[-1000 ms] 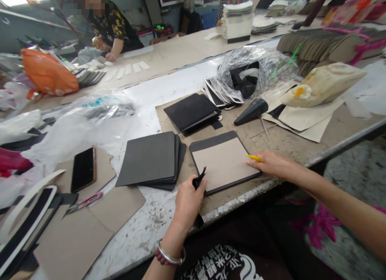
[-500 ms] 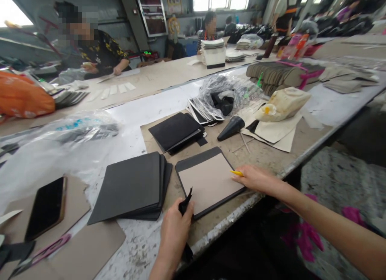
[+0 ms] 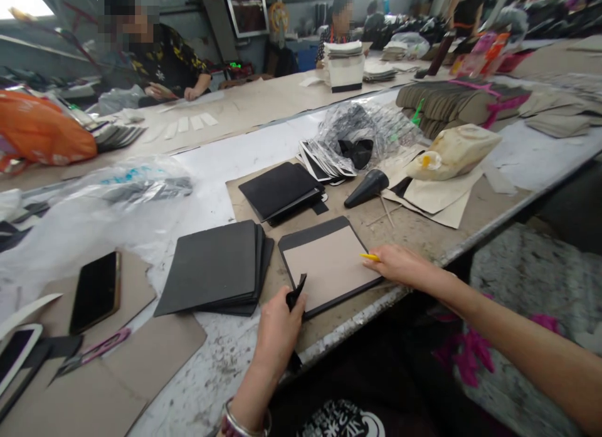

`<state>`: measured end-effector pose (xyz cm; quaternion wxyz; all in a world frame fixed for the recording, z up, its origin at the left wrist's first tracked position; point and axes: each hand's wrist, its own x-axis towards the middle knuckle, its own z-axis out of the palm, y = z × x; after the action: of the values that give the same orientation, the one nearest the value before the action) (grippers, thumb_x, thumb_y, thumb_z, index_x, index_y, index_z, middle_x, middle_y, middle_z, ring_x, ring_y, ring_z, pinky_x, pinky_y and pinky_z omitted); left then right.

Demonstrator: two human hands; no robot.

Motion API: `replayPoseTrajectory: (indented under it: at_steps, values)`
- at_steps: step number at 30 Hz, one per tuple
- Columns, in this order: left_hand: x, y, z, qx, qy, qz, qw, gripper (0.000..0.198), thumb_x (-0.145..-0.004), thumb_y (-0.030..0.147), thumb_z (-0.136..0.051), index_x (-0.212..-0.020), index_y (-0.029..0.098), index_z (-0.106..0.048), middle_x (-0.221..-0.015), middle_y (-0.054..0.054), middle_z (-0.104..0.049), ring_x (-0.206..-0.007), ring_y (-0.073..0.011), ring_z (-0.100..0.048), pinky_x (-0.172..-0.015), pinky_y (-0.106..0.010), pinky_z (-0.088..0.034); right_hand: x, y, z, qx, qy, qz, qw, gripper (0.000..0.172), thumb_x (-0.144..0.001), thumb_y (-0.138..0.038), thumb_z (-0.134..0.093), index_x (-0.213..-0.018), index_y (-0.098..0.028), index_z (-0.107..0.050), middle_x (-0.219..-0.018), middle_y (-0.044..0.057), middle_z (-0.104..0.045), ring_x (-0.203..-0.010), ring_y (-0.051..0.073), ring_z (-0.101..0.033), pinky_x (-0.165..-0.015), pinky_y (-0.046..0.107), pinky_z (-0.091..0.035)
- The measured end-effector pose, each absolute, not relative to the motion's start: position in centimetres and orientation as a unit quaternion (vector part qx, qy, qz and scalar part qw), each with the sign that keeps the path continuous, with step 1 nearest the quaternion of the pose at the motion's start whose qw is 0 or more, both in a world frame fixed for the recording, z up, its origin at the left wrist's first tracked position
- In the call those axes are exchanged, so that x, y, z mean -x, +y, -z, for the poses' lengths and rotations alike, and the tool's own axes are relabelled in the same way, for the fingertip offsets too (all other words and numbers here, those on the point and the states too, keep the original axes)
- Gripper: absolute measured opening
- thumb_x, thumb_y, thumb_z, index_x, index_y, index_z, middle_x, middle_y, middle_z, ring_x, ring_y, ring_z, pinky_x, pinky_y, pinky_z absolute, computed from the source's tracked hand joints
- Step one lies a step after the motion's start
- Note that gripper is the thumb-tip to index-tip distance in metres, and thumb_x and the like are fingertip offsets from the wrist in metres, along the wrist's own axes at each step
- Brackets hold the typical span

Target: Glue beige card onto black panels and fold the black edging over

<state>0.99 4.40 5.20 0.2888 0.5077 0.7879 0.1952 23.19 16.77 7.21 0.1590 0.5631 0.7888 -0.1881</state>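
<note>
A beige panel with a dark grey border (image 3: 324,255) lies flat at the table's front edge. My left hand (image 3: 276,327) is closed around a black strip (image 3: 296,291), beside the panel's lower left corner. One end of the strip stands up above the fingers, and a dark end hangs below. At the panel's right edge, my right hand (image 3: 399,264) grips a thin yellow pointed tool (image 3: 370,257), its tip over the beige surface. A stack of dark grey sheets (image 3: 214,261) lies left of the panel. Behind it sit black folded pieces (image 3: 279,189).
A black cone (image 3: 367,188), thin sticks (image 3: 388,211) and a yellowed plastic container (image 3: 454,152) stand behind the panel. To the left lie a phone (image 3: 95,293) and a pink-handled cutter (image 3: 101,345). Across the table, a person (image 3: 164,61) handles pale pieces.
The view has tipped downward, so the scene sits higher, and a bracelet and shirt print now show. Both hands keep nearly the same places at the panel, still holding the strip and tool.
</note>
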Motion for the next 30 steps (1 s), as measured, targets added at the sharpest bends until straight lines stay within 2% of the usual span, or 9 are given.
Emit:
replayPoseTrajectory:
  at_steps: [9,12,17,20,24,30]
  values:
    - [-1.4,3.8,-5.7,-0.561,0.786,-0.125,0.226,0.007,-0.087,0.025,-0.053,-0.082,0.02,-0.055,-0.079,-0.005,-0.066,-0.081,-0.0212,-0.062,-0.067,-0.026,-0.041,-22.5,16.3,-8.1,-0.57,0.788,0.152,0.178,0.037,-0.088,-0.043,-0.039,-0.094,-0.018,-0.065,-0.094,0.014,-0.068,-0.093,0.031,-0.062,-0.073,0.035,-0.043]
    - [-1.6,3.5,-5.8,-0.6,0.772,-0.091,0.189,0.004,-0.085,0.017,-0.052,-0.087,0.019,-0.055,-0.086,-0.005,-0.065,-0.082,-0.0207,-0.062,-0.068,-0.027,-0.042,-22.5,16.3,-8.0,-0.561,0.794,0.148,0.183,0.037,-0.089,-0.044,-0.038,-0.094,-0.018,-0.064,-0.096,0.014,-0.067,-0.093,0.03,-0.061,-0.074,0.035,-0.043]
    - [-1.9,3.5,-5.5,-0.739,0.665,-0.045,0.096,0.042,-0.081,0.002,-0.043,-0.12,0.018,-0.049,-0.091,-0.006,-0.061,-0.085,-0.0213,-0.059,-0.074,-0.031,-0.047,-22.5,16.2,-7.9,-0.553,0.802,0.125,0.188,0.036,-0.089,-0.043,-0.038,-0.094,-0.018,-0.064,-0.095,0.014,-0.068,-0.092,0.03,-0.062,-0.074,0.037,-0.043]
    - [-1.7,3.8,-5.1,-0.786,0.611,-0.044,0.088,0.048,-0.08,-0.002,-0.037,-0.123,0.017,-0.05,-0.087,-0.006,-0.061,-0.082,-0.0213,-0.057,-0.073,-0.032,-0.049,-22.4,15.8,-8.2,-0.555,0.803,0.108,0.187,0.035,-0.09,-0.042,-0.038,-0.093,-0.019,-0.064,-0.093,0.014,-0.068,-0.091,0.029,-0.063,-0.074,0.036,-0.044]
    - [-1.4,3.9,-4.5,-0.777,0.617,-0.063,0.108,0.055,-0.077,-0.006,-0.031,-0.124,0.015,-0.05,-0.089,-0.008,-0.061,-0.083,-0.0212,-0.057,-0.074,-0.032,-0.049,-22.2,15.2,-8.6,-0.551,0.808,0.081,0.192,0.038,-0.091,-0.044,-0.036,-0.095,-0.02,-0.065,-0.098,0.013,-0.068,-0.096,0.026,-0.062,-0.077,0.032,-0.044]
    - [-1.6,3.8,-4.7,-0.769,0.621,-0.074,0.133,0.056,-0.076,-0.006,-0.033,-0.124,0.017,-0.051,-0.091,-0.008,-0.061,-0.088,-0.0216,-0.057,-0.078,-0.033,-0.049,-22.0,15.2,-8.5,-0.578,0.782,0.074,0.221,0.041,-0.09,-0.046,-0.036,-0.096,-0.017,-0.065,-0.095,0.016,-0.068,-0.093,0.03,-0.062,-0.073,0.037,-0.045]
